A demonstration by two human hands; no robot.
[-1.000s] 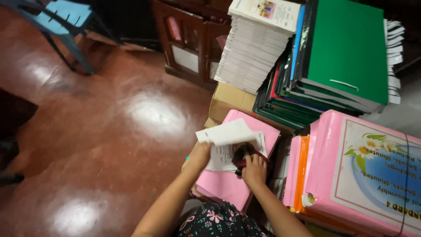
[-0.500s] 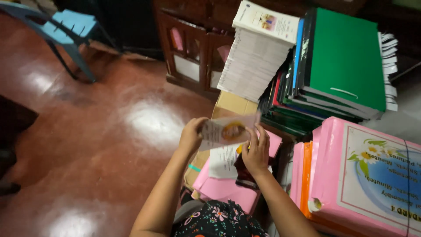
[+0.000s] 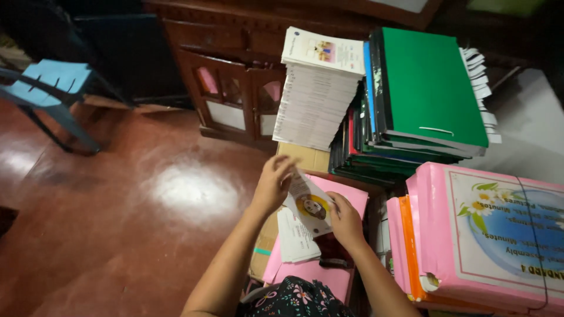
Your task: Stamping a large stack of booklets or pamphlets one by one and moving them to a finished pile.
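We see left hand and right hand, fingers pinching a booklet above pink folder; white stack at 12.

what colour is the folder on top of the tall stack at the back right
Green, with a thin white strip near its front edge; the folder shows best in the head view.

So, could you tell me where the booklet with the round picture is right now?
In the head view the booklet sits low centre, held between the left hand and right hand, above the pink folder.
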